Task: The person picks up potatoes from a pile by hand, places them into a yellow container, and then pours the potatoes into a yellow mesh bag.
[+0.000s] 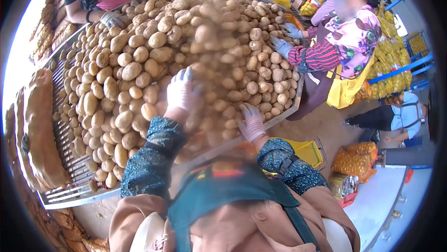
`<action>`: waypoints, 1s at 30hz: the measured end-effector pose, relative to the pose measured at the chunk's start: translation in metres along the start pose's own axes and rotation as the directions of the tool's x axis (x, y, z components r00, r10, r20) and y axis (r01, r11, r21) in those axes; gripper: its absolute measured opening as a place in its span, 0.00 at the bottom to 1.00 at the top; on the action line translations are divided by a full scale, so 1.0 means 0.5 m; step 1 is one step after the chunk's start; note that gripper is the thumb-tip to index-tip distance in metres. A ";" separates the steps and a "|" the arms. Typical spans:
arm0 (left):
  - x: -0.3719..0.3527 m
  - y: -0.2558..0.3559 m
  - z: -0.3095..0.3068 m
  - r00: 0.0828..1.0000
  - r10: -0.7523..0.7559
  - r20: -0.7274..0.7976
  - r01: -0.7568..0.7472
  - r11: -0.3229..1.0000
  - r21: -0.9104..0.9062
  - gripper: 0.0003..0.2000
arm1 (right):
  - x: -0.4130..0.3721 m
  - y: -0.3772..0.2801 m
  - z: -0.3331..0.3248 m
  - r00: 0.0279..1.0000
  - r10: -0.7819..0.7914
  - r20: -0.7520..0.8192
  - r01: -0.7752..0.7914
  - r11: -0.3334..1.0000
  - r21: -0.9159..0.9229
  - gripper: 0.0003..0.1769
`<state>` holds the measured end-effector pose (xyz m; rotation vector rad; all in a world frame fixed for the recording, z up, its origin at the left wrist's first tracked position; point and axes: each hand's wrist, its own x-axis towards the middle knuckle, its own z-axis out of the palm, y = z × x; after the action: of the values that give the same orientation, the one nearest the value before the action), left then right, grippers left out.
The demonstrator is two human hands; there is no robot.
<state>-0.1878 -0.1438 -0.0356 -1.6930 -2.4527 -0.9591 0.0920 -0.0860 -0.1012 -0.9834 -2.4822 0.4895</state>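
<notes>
A large heap of potatoes (132, 71) covers the metal sorting table (205, 156) in front of me. My left hand (180, 92), in a pale glove, reaches over the middle of the heap with its fingers stretched out, and it grips nothing. Closer to the table's near right edge, my right hand (253, 122) is gloved too. Its fingers are spread against smaller potatoes (231, 124) beside the rim. A blurred smudge over the centre of the view hides some potatoes between my hands.
Across on the right, a co-worker's gloved hands (283, 42) touch the heap. Another person's gloved hand (113, 19) rests on it at the far left. A full sack (43, 131) lies on the slatted left end. Yellow bags (305, 152) and a net sack (355, 161) stand right.
</notes>
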 end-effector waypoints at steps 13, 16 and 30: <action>0.079 -0.019 0.011 0.866 -0.092 0.492 0.480 -0.127 -0.868 0.19 | -0.007 0.011 -0.011 0.997 0.047 0.057 -0.046 0.998 -0.031 0.27; 0.033 -0.021 0.041 0.815 -0.083 0.574 0.361 -0.702 -0.614 0.22 | -0.008 0.018 -0.011 1.000 -0.001 0.010 0.001 1.000 -0.017 0.25; -0.009 0.078 -0.098 0.710 -0.051 0.703 0.291 -0.887 -0.358 0.26 | 0.246 0.058 -0.014 0.968 0.225 0.109 -0.245 0.763 0.599 0.16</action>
<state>-0.1688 -0.1623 0.0211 -0.3300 0.2433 1.6753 0.0306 0.0220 -0.0777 -1.0024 -1.9909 1.3008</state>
